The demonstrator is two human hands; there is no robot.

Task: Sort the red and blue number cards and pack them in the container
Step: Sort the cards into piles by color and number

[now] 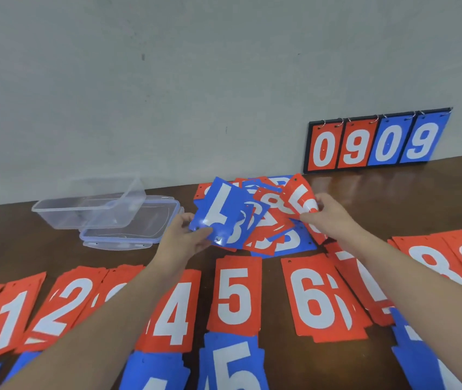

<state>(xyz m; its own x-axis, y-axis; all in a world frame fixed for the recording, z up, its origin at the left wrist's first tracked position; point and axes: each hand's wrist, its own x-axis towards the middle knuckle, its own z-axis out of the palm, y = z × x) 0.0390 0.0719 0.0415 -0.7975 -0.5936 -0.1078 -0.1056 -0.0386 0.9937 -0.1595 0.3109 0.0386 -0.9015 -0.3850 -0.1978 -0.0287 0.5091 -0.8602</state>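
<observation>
Two hands up over the mixed pile, head view only. Your left hand (186, 237) pinches a blue card (218, 212) by its lower edge, thumb on top, fingers under; the digit on it reads upside down from here, looks like a 1 but I can't be sure. Your right hand (325, 218) grips a red card (301, 197) that is bent into a curl, digit unclear.

Unsorted pile (266, 218) of red and blue cards sits mid-tabletop between and beneath both hands, cards overlapping at all angles.

Sorted red row runs across the near tabletop (393, 198): red 1 (10, 319), red 2 (63, 308), a stack mostly hidden by your left forearm, red 4 (173, 313), red 5 (235, 296), red 6 (320, 299), a stack under your right forearm, red 8 (432, 263), and one more at the right edge, cropped.

Blue stacks lie in front of the red row, close to you: blue 5 (232, 364) just below red 5, others partly cut off by the frame.

Clear container (89, 206) stands left of the pile, well apart from both hands, resting partly on its lid (128, 232).

Scoreboard flip stand (376, 142) leans at the wall, far right, showing 0 9 0 9.
</observation>
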